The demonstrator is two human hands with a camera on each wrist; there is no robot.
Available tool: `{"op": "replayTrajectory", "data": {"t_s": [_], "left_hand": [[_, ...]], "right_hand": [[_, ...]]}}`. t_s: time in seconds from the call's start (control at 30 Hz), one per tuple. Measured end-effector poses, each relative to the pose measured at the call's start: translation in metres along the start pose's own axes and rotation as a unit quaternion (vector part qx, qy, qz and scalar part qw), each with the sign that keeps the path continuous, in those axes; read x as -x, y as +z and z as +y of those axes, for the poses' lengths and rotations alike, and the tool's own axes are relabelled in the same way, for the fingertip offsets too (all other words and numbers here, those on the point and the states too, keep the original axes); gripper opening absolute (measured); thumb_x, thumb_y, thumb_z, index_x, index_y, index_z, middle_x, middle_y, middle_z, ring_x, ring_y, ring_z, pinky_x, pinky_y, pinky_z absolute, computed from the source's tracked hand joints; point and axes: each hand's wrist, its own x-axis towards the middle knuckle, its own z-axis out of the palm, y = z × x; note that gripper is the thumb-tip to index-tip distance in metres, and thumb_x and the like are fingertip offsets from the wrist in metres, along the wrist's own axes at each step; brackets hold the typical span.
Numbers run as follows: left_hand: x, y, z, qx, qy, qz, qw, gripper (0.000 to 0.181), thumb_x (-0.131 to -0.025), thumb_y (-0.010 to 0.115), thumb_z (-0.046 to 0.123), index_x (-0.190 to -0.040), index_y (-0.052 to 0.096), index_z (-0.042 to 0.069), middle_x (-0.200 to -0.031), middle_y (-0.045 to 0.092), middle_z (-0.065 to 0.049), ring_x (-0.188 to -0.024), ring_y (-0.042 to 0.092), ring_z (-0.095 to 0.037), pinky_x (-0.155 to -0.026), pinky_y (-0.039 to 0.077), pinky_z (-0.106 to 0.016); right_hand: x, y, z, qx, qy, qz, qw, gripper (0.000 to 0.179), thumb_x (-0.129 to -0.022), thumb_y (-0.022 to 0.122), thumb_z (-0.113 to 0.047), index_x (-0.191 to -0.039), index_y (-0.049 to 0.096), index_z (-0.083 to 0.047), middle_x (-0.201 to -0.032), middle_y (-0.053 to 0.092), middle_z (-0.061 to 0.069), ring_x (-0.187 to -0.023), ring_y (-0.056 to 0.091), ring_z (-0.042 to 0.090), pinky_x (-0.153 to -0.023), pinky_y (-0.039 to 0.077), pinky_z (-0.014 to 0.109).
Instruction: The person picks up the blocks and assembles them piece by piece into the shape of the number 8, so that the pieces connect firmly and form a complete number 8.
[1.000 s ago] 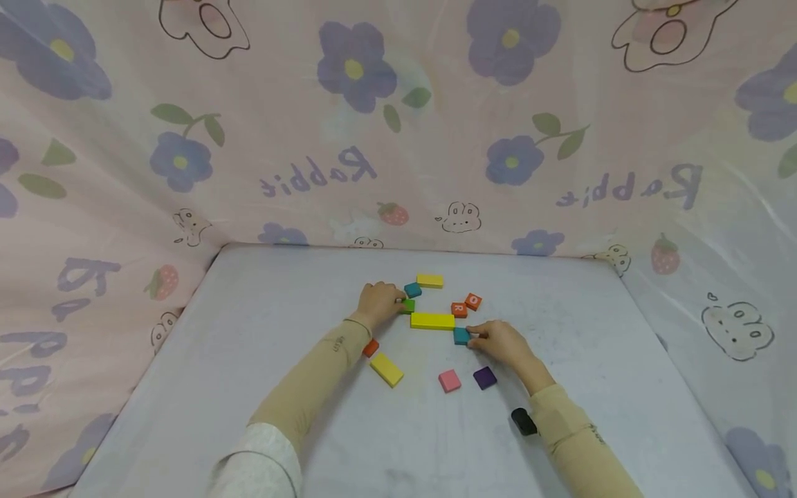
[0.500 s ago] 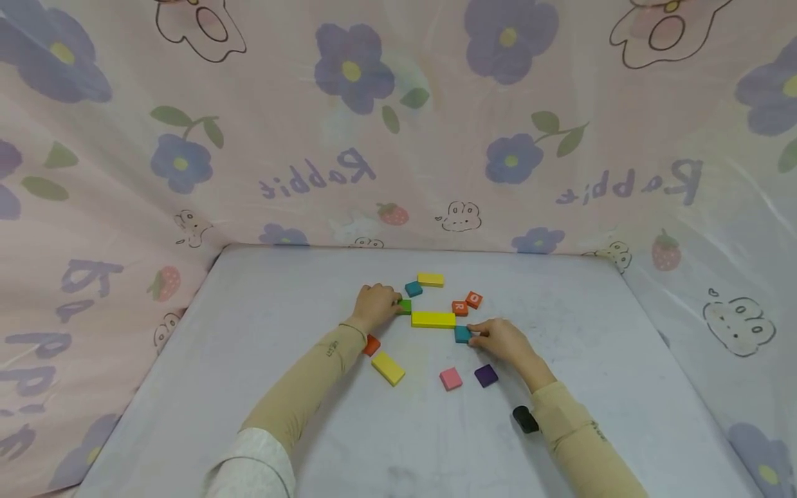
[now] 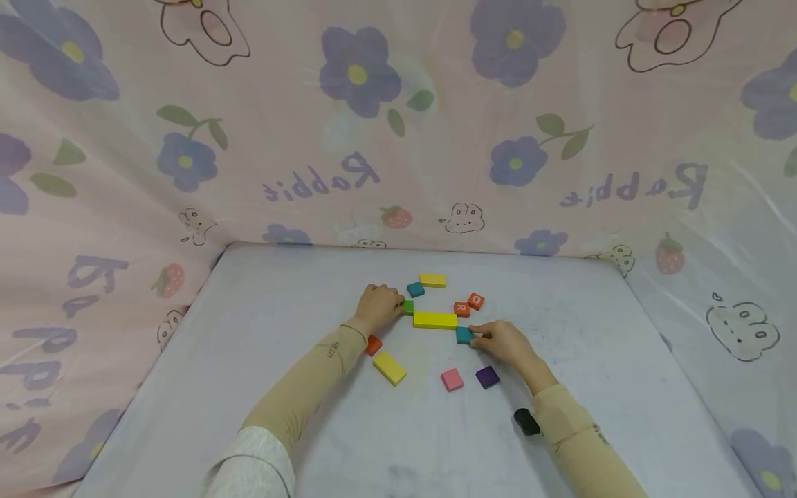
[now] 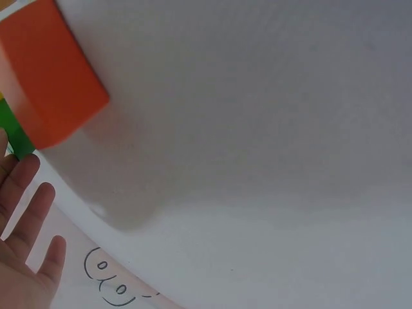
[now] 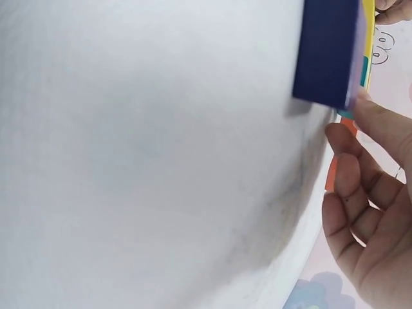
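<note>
White table [image 3: 280, 290], left hand [image 3: 378, 306], right hand [image 3: 509, 342], and a long yellow block [image 3: 435, 320] between them.
The long yellow block lies flat in the middle of the frame, its long side running left to right. Both hands are about as near to it, one past each end. The left hand pinches the green block [image 3: 408, 308] by its upper left corner. The right hand pinches the teal block [image 3: 463, 336] by its lower right corner. A second ago, the green block poked a bit over the yellow one's left end; now it sits just at that corner. The teal block looks the same.
</note>
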Motion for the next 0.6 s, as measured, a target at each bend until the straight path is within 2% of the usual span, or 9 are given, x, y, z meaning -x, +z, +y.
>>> {"op": "replayTrajectory", "data": {"t_s": [0.23,0.43,0.6], "left_hand": [[0.001,0.002,0.000,-0.002,0.008,0.013,0.9999,0.027,-0.088,0.061,0.036,-0.107,0.070,0.018,-0.095,0.070,0.003,-0.088,0.061,-0.015,-0.092,0.045,-0.038],[0.005,0.000,-0.002,0.017,0.009,0.029,0.9994,0.032,-0.088,0.060,0.038,-0.110,0.069,0.015,-0.097,0.070,0.002,-0.088,0.062,-0.015,-0.093,0.045,-0.039],[0.011,-0.005,-0.003,0.040,0.005,0.061,0.9973,0.032,-0.088,0.061,0.039,-0.108,0.069,0.016,-0.097,0.068,0.002,-0.085,0.062,-0.013,-0.090,0.046,-0.039]], "right_hand": [[0.001,0.001,0.000,-0.001,-0.002,0.003,1.0000,0.039,-0.086,0.066,-0.027,-0.124,0.061,-0.018,-0.087,0.065,0.005,-0.069,0.047,0.015,-0.058,0.037,0.026],[0.001,0.003,0.001,-0.002,-0.007,0.001,1.0000,0.040,-0.086,0.066,-0.028,-0.124,0.060,-0.018,-0.086,0.064,0.004,-0.068,0.046,0.014,-0.058,0.037,0.025],[0.002,0.000,0.001,-0.006,-0.005,0.004,1.0000,0.040,-0.086,0.066,-0.027,-0.124,0.061,-0.017,-0.081,0.062,0.003,-0.067,0.046,0.015,-0.057,0.036,0.025]]}}
